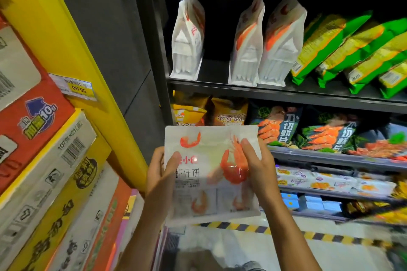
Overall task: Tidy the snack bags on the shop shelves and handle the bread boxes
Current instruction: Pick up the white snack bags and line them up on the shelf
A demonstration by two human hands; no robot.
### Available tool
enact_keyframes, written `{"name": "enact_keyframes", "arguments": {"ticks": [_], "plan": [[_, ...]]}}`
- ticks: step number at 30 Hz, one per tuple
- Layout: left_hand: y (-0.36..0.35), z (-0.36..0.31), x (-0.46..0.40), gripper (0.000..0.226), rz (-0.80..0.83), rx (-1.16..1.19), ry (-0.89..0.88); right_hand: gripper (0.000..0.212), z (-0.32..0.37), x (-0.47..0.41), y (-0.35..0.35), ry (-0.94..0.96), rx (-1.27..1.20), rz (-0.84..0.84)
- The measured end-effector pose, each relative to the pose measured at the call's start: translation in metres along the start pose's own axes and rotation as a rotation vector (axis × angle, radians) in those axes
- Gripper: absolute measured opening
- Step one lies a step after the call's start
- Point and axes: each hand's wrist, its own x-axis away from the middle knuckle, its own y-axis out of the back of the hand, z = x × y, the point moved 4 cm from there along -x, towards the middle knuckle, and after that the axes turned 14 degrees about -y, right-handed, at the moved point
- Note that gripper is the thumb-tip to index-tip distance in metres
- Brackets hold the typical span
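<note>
So, head view: both hands hold one white prawn-cracker bag (212, 171) upright in front of the shelves, printed face toward the camera. Left hand (159, 177) grips the bag's left edge, thumb laid across the front near the red logo, other fingers hidden behind. Right hand (255, 166) grips the right edge, thumb on the big printed prawn. Bag sits below the upper shelf (286, 92), overlapping the yellow snack bags (211, 112) on the shelf under it. On the upper shelf stand three matching white bags side-on: one alone at left (188, 39), then a gap, then two touching (266, 44). Just right of those, green-and-yellow bags (352, 50) lean in a row. Dark prawn-chip bags (308, 130) fill the shelf below, right of the yellow ones. Lower shelves are blurred, contents unclear. Far left: stacked cartons (44, 160) against a yellow post (72, 46) with a price tag (73, 87) on it. Black-and-yellow hazard tape (286, 232) runs across the floor.
</note>
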Motion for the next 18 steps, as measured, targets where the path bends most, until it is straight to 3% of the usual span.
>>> {"name": "enact_keyframes", "arguments": {"ticks": [6,9,12,18], "plan": [[-0.006,0.002,-0.007,0.037,0.073,0.063,0.014,0.013,0.003,0.010,0.007,-0.021,-0.121,-0.024],[-0.013,-0.001,-0.010,0.024,0.074,0.116,0.033,0.021,0.011,0.014,0.009,-0.018,-0.176,0.013],[-0.022,-0.008,-0.011,0.026,0.102,0.147,0.033,0.008,0.017,0.012,0.016,-0.031,-0.200,0.035],[-0.040,-0.019,-0.010,0.018,0.005,0.128,0.043,0.013,0.037,0.010,0.039,0.089,-0.155,0.002]]}}
